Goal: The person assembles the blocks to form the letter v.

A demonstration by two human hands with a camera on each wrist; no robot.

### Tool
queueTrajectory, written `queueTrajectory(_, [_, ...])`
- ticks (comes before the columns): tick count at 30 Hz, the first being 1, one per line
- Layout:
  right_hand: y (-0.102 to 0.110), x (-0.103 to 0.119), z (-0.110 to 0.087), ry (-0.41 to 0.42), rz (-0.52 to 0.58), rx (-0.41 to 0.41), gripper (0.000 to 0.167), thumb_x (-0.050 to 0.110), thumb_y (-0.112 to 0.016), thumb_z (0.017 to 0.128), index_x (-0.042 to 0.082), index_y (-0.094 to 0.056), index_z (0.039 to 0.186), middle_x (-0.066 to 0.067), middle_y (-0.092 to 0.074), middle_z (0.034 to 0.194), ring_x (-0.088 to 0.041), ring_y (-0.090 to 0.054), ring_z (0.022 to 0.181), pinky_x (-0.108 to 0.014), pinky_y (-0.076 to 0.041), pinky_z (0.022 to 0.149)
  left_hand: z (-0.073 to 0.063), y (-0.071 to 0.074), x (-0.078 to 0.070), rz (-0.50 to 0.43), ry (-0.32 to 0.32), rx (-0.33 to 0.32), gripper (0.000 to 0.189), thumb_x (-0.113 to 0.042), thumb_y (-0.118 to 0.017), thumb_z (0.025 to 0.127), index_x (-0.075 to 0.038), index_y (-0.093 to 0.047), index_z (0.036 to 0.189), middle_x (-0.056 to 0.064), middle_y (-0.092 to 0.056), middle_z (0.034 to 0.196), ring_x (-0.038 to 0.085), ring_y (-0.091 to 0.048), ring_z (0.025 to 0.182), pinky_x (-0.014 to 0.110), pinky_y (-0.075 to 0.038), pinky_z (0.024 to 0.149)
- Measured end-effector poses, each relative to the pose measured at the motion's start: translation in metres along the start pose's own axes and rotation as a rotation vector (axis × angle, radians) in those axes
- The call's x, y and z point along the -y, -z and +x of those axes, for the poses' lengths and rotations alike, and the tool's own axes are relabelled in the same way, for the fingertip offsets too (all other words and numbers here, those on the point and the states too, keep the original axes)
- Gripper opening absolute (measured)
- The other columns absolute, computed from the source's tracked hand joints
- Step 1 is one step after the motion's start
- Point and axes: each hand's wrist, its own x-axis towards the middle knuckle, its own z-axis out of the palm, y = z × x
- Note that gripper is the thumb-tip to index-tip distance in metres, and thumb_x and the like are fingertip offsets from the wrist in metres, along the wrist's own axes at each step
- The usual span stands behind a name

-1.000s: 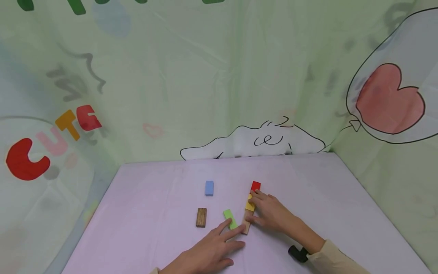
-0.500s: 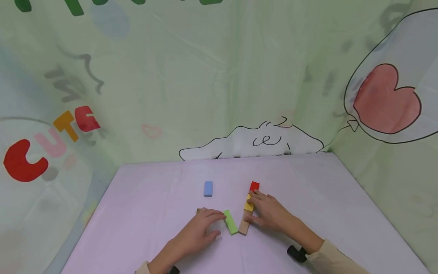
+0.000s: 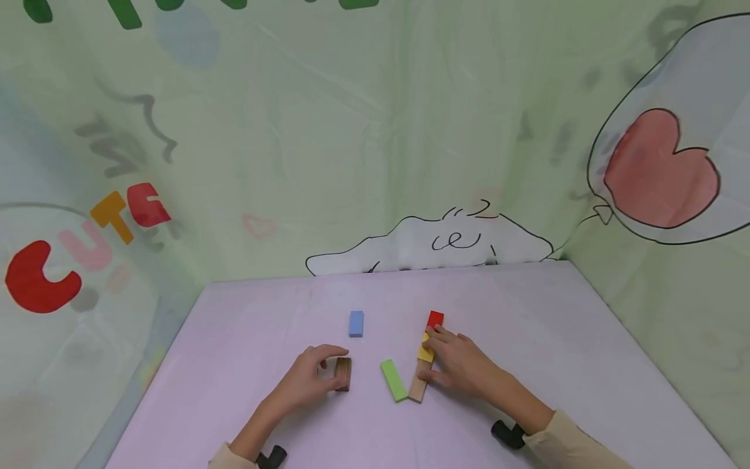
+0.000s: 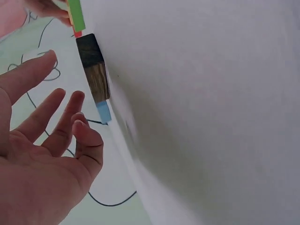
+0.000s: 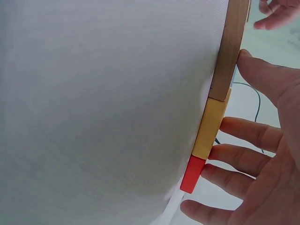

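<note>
My left hand (image 3: 301, 381) is beside a dark brown wooden block (image 3: 344, 366), its thumb and fingers spread around the block's left side. In the left wrist view a gap shows between the fingers and that block (image 4: 97, 79). On the right, a red block (image 3: 435, 318), a yellow block (image 3: 424, 354) and a light wooden block (image 3: 418, 389) lie end to end in a slanted row. Extended fingers of my right hand (image 3: 463, 365) rest on this row. A green block (image 3: 394, 380) slants towards the light wooden block, their near ends meeting.
A blue block (image 3: 356, 324) lies alone farther back on the pale tabletop (image 3: 263, 326). Behind the table hangs a printed green curtain (image 3: 328, 143). Black wrist devices (image 3: 507, 435) are at both wrists.
My left hand has moved left from the green block to the dark brown block, passing over it on the way. The right hand stays on the row, and the blocks look unmoved.
</note>
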Motion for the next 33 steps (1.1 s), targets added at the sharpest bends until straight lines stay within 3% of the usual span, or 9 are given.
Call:
queueTrajectory(14, [0.0, 0.0, 0.0, -0.021, 0.012, 0.013, 0.061, 0.048, -0.081, 0.091, 0.004, -0.069, 0.131, -0.024, -0.058, 0.154, -0.043, -0.05, 0.149, -0.071, -0.044, 0.112, 0.002, 0.009, 0.024, -0.105, 0.086, 0.075, 0.052, -0.018, -0.09, 0.084, -0.011, -0.072, 0.132, 0.007, -0.072, 0.125, 0.018, -0.051, 0.094, 0.023, -0.042, 0.075])
queueTrajectory(25, [0.0, 0.001, 0.001, -0.019, 0.011, 0.009, 0.062, 0.048, -0.081, 0.09, 0.003, -0.069, 0.131, -0.025, -0.058, 0.154, -0.044, -0.051, 0.148, -0.072, -0.044, 0.112, 0.001, 0.011, 0.024, -0.12, 0.099, 0.101, 0.059, -0.01, -0.09, 0.081, -0.01, -0.07, 0.136, 0.007, -0.067, 0.108, 0.018, -0.05, 0.091, 0.023, -0.04, 0.072])
queueTrajectory(33, [0.0, 0.0, 0.001, -0.02, 0.015, 0.011, 0.061, 0.048, -0.081, 0.09, 0.003, -0.069, 0.131, -0.025, -0.058, 0.154, -0.044, -0.051, 0.148, -0.072, -0.044, 0.112, 0.001, 0.009, 0.025, -0.137, 0.088, 0.102, 0.062, -0.008, -0.091, 0.079, -0.009, -0.069, 0.137, 0.009, -0.068, 0.116, 0.019, -0.05, 0.091, 0.022, -0.04, 0.071])
